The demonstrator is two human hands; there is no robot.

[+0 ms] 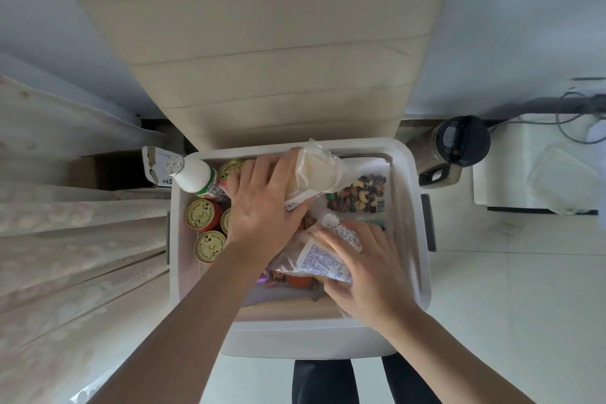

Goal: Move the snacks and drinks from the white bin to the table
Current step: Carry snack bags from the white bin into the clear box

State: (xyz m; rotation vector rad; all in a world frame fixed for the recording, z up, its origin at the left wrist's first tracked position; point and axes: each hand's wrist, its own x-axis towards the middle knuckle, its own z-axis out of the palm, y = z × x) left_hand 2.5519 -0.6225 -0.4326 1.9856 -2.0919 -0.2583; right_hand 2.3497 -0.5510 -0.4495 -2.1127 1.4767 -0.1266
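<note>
Down on floor tiles [492,289], bin [418,213] by a cushion [262,59]; left hand [262,210] fingers clamp bread [318,174], right hand [373,275] fingers a packet [323,261].

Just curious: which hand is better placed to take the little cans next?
Probably left: the left hand, though holding a bread pack, lies right beside the cans; the right hand holds a labelled packet across the bin.

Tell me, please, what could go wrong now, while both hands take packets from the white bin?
1. The white bottle leans tilted at the far left corner of the white bin, close to the left hand; lifting the wrapped bread might knock it over.
2. The right hand grips a labelled snack packet lying on other wrappers; loose ones may be dragged along and fall.
3. A tight grip could crush the bread, which looks soft.
</note>
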